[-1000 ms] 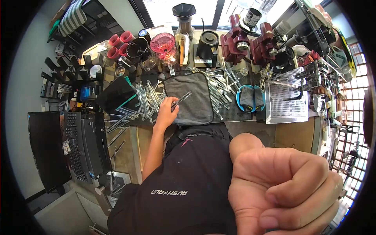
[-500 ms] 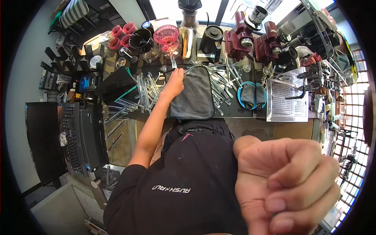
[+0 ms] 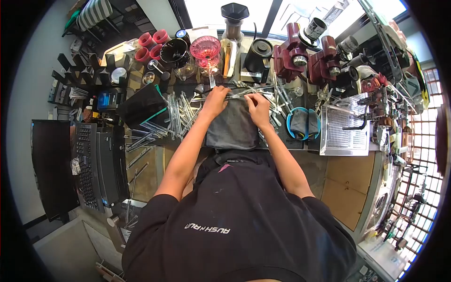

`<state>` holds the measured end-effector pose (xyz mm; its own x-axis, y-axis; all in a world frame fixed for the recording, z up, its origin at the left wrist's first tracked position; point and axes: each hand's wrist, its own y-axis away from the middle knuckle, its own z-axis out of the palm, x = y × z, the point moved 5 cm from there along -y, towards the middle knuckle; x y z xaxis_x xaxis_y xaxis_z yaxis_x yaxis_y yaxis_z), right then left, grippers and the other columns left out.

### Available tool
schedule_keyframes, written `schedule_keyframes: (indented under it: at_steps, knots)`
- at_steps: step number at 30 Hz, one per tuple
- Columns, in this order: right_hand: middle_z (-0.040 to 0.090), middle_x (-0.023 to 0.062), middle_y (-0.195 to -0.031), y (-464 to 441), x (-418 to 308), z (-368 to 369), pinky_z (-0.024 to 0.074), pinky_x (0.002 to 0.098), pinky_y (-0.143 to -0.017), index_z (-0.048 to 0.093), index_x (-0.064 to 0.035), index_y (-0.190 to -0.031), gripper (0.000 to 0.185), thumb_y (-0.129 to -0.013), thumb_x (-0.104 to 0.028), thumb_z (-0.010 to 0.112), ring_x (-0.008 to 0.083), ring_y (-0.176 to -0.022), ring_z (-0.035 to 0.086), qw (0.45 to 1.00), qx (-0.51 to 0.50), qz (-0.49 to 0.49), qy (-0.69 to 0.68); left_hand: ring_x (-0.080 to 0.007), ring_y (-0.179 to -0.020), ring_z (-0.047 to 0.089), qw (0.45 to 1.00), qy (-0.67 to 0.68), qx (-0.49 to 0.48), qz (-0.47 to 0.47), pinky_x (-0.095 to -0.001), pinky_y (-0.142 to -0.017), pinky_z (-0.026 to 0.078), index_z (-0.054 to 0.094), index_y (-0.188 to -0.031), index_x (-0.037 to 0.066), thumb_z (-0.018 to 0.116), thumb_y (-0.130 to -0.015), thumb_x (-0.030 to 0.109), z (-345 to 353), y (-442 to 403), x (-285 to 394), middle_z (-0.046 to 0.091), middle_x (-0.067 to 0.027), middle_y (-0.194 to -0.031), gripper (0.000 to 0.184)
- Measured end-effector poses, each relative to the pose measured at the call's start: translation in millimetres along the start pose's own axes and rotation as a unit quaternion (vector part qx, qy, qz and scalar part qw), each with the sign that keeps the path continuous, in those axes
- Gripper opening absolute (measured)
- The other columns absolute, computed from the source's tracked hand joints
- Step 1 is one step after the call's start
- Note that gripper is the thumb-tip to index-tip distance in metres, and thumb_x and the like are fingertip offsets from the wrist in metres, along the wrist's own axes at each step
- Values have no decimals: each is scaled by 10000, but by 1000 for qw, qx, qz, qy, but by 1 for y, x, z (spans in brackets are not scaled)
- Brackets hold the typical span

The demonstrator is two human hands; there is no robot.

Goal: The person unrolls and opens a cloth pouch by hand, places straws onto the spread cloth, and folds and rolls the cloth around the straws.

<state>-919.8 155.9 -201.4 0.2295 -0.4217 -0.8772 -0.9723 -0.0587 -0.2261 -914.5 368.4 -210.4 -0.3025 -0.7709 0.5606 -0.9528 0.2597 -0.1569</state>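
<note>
My left hand [image 3: 217, 101] is at the upper left corner of the grey cloth [image 3: 232, 126], fingers closed on a thin clear packet [image 3: 236, 96] that runs across the cloth's top edge. My right hand [image 3: 259, 109] pinches near the packet's other end, at the cloth's upper right. Several slim wrapped utensils [image 3: 177, 115] lie in a pile left of the cloth. More of them are heaped to its right [image 3: 278, 105]. A dark spoon [image 3: 199, 89] rests just left of my left hand.
Behind the cloth stand a pink glass dripper [image 3: 205, 48], a black kettle [image 3: 258, 54] and red grinders [image 3: 287, 58]. A blue round case [image 3: 303, 123] and a metal drip tray [image 3: 345, 129] are on the right. At left are a black pouch [image 3: 143, 107] and a keyboard [image 3: 85, 164].
My right hand has moved from close in front of the camera to the cloth's upper right. My left hand went from the cloth's left side up to its top edge.
</note>
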Motion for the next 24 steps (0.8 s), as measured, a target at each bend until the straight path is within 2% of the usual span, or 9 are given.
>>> schedule_keyframes:
  at_steps: [3,4,7,9,10,13,19,21,24]
  knots:
    - [716,162,-895,-6,6,6,543,430,-757,806,-1,-1101,144,-1008,-73,724,343,-791,697,999,4,-39,13,-404,-1232,630,998,31,63,-8,-492,-1077,530,693,-1307,52,847,-820,35,-22,8,15,687,-170,-1244,510]
    - [702,166,-977,-8,9,9,546,459,-826,796,-39,-1188,202,-1005,-74,717,365,-912,692,999,-29,-24,35,-409,-1225,623,997,36,66,-26,-493,-1077,526,696,-1303,55,859,-814,56,-25,11,17,677,-168,-1248,515]
    - [648,158,-1078,-15,17,18,541,486,-903,792,-106,-1243,294,-950,-90,767,381,-1064,641,982,-58,-93,155,-403,-1214,616,995,-4,60,-75,-501,-1062,518,696,-1306,69,843,-845,84,-27,26,11,661,-161,-1262,484]
    - [635,152,-1063,-18,25,23,538,489,-910,796,-102,-1175,254,-920,-107,796,389,-1048,631,975,-56,-100,191,-389,-1235,602,993,-28,77,-81,-507,-1074,503,697,-1309,78,830,-863,88,-24,35,-4,657,-144,-1261,466]
    - [619,140,-1040,-22,24,24,530,487,-889,786,-104,-1084,190,-897,-125,816,375,-1033,621,967,-56,-125,215,-371,-1266,588,992,-45,74,-92,-508,-1094,486,697,-1323,97,825,-871,88,-23,40,-11,654,-123,-1279,470]
    - [583,109,-1055,-25,19,26,499,469,-877,765,-122,-1001,140,-881,-150,832,336,-1039,590,960,-57,-136,240,-352,-1319,571,990,-57,51,-114,-508,-1122,460,700,-1353,134,829,-869,101,-27,50,-24,648,-106,-1335,501]
    - [595,100,-1079,-28,24,37,507,480,-875,753,-109,-992,116,-910,-176,801,341,-1075,594,949,-74,-151,267,-350,-1380,546,985,-96,94,-112,-509,-1154,434,679,-1365,128,830,-867,105,-33,49,-27,614,-116,-1435,521]
    - [603,101,-1089,-27,26,38,508,486,-874,752,-108,-995,111,-920,-181,788,343,-1081,597,941,-63,-174,282,-359,-1384,543,985,-90,87,-119,-517,-1159,431,661,-1387,132,837,-865,107,-30,48,-24,599,-120,-1450,551]
    - [612,88,-1109,-28,33,35,492,487,-876,765,-126,-1022,108,-929,-179,776,336,-1106,595,942,-56,-144,299,-365,-1395,535,986,-96,63,-119,-538,-1176,413,641,-1417,137,876,-834,112,-16,55,-18,568,-128,-1482,629]
